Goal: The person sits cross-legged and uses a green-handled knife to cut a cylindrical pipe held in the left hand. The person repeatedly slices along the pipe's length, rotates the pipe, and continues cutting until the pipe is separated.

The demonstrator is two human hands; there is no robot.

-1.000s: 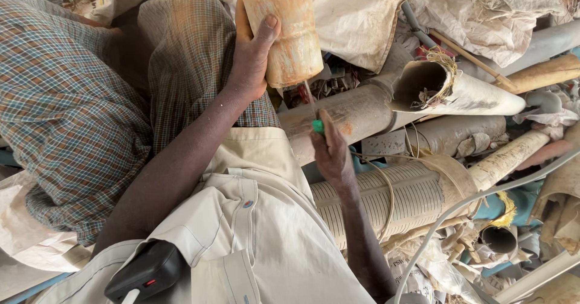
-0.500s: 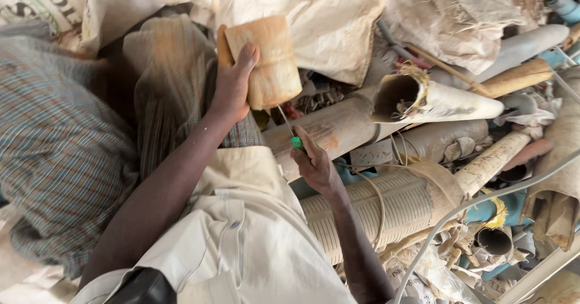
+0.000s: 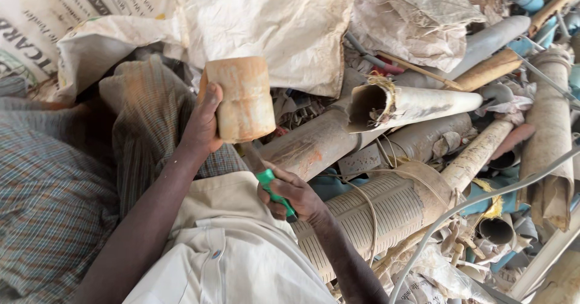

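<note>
Setting: you look down onto a heap of dusty scrap pipes, sacks and torn sheeting that fills the far and right of the scene; your lap, in a cream shirt and checked cloth, fills the near left.
Sacks: a large white woven sack (image 3: 266,26) with dirty patches lies at the far middle, draped over the pile; a second white sack with dark printed lettering (image 3: 42,32) sits at the far left corner.
Crumpled sheeting: a grey-brown torn sheet (image 3: 417,20) lies far right of the big sack.
Pipe piece: a short, wide tan pipe section (image 3: 241,98) with rusty smears is upright at the middle, just in front of the big sack.
Left hand: your left hand (image 3: 202,129) is wrapped round the near left side of the pipe piece, fingers closed on it and thumb up along its wall.
Right hand: your right hand (image 3: 290,196) is clenched round a green-handled tool (image 3: 273,190) just below the pipe piece; its tip points toward the piece's lower edge, contact cannot be told.
Hands together: close, not touching each other.
Nearby pipes: a slotted beige pipe (image 3: 386,213) lies just right of your right hand; a white pipe with an open mouth (image 3: 411,106) lies farther right.
</note>
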